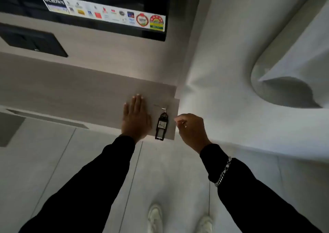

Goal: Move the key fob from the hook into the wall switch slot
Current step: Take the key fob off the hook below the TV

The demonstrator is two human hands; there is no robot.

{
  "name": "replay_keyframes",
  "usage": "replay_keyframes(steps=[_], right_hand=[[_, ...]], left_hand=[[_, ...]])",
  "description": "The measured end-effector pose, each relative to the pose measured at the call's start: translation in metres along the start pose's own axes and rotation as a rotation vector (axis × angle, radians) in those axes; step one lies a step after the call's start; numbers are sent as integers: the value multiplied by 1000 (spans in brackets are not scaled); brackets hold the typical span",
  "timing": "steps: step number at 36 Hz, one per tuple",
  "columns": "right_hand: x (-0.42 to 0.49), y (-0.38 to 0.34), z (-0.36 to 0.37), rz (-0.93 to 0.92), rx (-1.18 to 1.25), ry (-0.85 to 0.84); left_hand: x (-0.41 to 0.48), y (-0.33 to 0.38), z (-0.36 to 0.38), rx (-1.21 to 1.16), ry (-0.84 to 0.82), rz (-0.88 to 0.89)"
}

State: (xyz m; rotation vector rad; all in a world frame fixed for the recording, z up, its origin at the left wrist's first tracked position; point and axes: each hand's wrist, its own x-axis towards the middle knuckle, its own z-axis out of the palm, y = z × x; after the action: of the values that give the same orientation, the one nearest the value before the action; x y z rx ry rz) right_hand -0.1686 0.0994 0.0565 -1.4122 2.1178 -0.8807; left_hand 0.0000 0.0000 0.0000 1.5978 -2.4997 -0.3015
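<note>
Right now the fingers [179,121] of the right hand [191,131] are curled loosely together, pinching nothing that can be made out, with a thin ring on one of them; they sit just to the right of the black plastic key fob [161,127] and do not touch it. The fob lies directly left of those fingertips, so the right hand is the better placed to take it. The left hand [135,117] is nearer the fob's other side but is spread flat, fingers released and straight, palm pressed on the pale wood-grain panel [89,94].

The fob hangs from a small bent metal hook [164,109] fixed high on that panel. Its long axis runs straight down from the hook towards the near edge of the panel, with the narrow top caught on the hook and the broad end lowest. It is a slim oblong with a dark rim and a paler window or label in its face; the detail is too blurred to read.

Lifting the narrow top up and off the hook seems to be the coming move, probably with a pinch across the fob's short width.

Further out, both arms wear black sleeves, and a silver chain bracelet [223,172] crosses the right one. A dark rectangular wall plate [32,40] sits far to the left on the wall; whether it holds the switch slot cannot be told. White draped fabric [231,72] fills the right side.
</note>
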Motion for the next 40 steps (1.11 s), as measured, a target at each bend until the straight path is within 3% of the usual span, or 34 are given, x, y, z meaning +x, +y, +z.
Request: replay_keyframes(steps=[11, 18, 24, 30, 34, 40], right_hand=[[17, -7, 40, 403, 116, 62], [18, 7, 23, 456, 39, 32], [9, 8, -2, 720, 551, -72], [-15, 3, -45, 732, 784, -84], [-36, 9, -79, 683, 831, -75], [-93, 38, -141, 542, 865, -27]], left_hand=[[5, -2, 5, 20, -7, -4], [5, -2, 2, 22, -30, -2], [5, -3, 4, 12, 11, 4], [7, 11, -10, -24, -132, -28], [-5, 53, -27, -138, -239, 58], [-55, 168, -49, -355, -37, 177]])
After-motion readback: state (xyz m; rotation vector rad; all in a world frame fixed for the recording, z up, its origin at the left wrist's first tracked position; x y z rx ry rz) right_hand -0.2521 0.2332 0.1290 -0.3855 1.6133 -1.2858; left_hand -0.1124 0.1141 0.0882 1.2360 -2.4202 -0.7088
